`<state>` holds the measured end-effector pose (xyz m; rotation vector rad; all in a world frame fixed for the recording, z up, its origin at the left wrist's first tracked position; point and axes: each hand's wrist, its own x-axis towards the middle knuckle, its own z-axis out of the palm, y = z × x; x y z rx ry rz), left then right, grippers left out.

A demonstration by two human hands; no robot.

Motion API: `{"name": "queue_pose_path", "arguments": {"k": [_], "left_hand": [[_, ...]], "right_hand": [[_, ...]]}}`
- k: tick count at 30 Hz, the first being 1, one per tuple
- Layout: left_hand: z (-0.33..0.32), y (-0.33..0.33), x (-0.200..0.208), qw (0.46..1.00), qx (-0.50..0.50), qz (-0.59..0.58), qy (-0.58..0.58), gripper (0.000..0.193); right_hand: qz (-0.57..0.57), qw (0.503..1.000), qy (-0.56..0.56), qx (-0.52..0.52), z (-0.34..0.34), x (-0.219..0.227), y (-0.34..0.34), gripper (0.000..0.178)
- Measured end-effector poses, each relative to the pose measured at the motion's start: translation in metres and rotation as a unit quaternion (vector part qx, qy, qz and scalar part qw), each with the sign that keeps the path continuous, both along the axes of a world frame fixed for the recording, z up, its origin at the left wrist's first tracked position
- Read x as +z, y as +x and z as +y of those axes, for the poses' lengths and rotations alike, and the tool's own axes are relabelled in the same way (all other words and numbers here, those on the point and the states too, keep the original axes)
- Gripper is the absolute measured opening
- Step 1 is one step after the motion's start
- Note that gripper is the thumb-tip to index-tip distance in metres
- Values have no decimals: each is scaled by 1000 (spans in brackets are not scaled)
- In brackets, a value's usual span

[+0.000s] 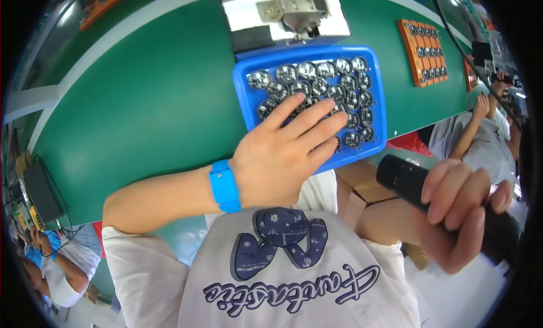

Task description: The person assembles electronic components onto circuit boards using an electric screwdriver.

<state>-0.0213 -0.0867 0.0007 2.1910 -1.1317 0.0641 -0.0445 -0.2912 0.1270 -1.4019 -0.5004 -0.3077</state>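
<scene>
My left hand, with a blue wristband on its wrist, reaches over the near side of a blue plastic tray. Its fingers are stretched and slightly spread over rows of round, shiny metal parts. Whether the fingertips touch those parts I cannot tell, and some are hidden beneath the hand. On the right, close to the camera and a little blurred, my right hand has its fingers wrapped round a black cylindrical tool. The tool's blunt end points left, toward the tray.
Behind the tray stands a white and black fixture with a metal mechanism. An orange holder carrying round parts lies farther right on the green tabletop. A black cable hangs at upper right. Other people sit at both sides.
</scene>
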Motion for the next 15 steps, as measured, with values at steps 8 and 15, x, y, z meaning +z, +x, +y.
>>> {"name": "queue_pose_path", "arguments": {"k": [8,15], "left_hand": [[0,3,3,999,-17,38,-24,51],[-1,4,1,999,-26,31,-14,53]], "right_hand": [[40,998,-52,21,3,-25,-15,30],[34,998,-58,-8,3,-46,-10,29]]}}
